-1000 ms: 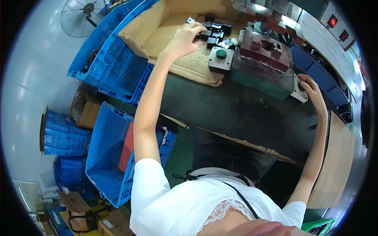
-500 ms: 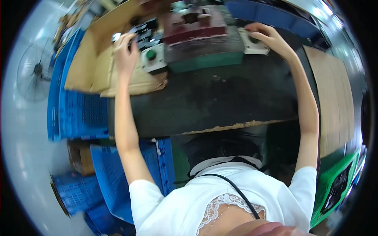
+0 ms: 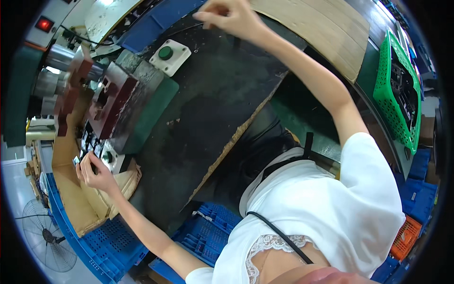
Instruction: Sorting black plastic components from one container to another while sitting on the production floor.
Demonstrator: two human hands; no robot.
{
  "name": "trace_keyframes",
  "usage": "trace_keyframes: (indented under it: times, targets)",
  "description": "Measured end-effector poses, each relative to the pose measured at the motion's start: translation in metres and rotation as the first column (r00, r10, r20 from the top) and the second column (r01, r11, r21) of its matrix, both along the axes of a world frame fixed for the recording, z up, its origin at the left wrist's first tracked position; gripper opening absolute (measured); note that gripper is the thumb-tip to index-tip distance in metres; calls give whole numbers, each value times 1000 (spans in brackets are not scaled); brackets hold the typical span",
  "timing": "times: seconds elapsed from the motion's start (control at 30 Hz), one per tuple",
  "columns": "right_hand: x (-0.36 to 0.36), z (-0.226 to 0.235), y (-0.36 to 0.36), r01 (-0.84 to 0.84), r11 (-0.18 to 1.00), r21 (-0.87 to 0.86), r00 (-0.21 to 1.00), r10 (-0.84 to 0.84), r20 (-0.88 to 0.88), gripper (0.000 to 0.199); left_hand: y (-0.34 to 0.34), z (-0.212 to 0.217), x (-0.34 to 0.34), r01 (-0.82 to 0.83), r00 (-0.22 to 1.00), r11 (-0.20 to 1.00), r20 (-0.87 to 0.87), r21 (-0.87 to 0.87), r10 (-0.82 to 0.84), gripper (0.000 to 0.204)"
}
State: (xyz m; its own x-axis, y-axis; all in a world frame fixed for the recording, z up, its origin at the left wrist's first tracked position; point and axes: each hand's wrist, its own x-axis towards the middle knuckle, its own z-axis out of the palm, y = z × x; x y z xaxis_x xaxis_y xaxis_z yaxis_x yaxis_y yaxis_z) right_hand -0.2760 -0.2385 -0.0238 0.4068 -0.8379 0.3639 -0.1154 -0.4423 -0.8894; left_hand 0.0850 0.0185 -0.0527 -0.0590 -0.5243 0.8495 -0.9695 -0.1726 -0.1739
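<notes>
Small black parts with shiny faces (image 3: pixel 86 142): several in one overlapping pile, too crowded to count, lying in the carton at the far left.
Left hand (image 3: pixel 98 178): one, bare, beside the pile, its fingers bent; one small pale piece (image 3: pixel 75 161) shows at the fingertips, though I cannot tell whether it is gripped.
Open brown cardboard carton (image 3: pixel 67 189): one, under and around the pile.
White push-button boxes: two, each with one round green button; one (image 3: pixel 112 162) stands just beside the left hand, the other (image 3: pixel 171 57) at the press's opposite side.
Press: one dark red metal block (image 3: pixel 112 102) on one green base (image 3: pixel 152 116), between the two boxes.
Right hand (image 3: pixel 232 19): one, bare, raised above the black tabletop (image 3: pixel 208 90), fingers curled; I cannot tell whether they hold anything.
Green plastic basket (image 3: pixel 384 87): one, far right, with black items inside.
Round wire-guarded fan (image 3: pixel 49 235): one, lower left.
</notes>
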Motion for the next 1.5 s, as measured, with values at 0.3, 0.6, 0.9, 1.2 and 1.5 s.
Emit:
trace_keyframes:
  times: [0.3, 0.6, 0.9, 1.2, 1.5]
  targets:
    - [-206, 6, -16, 287, 773, -565, 682, -579, -447, 24, -13, 12, -41, 69, 997, 995, -18, -67, -70, 9]
    - [-484, 100, 56, 563, 504, -655, -9, -789, -614, 41, -9, 2, -36, 147, 989, 989, 12, -22, -146, 10]
    - [-719, 9, 175, 952, 139, 273, 293, -675, -677, 65, -14, 0, -40, 155, 988, 988, -25, -28, -156, 10]
    - [-862, -5, 126, 833, 410, 373, 523, -804, -284, 41, 21, -18, -11, 54, 992, 998, -114, -13, -55, 11]
    - [-653, -53, 181, 713, 546, 440, 429, -836, 342, 35, -61, 81, -235, 655, 557, 603, 249, 455, -792, 25]
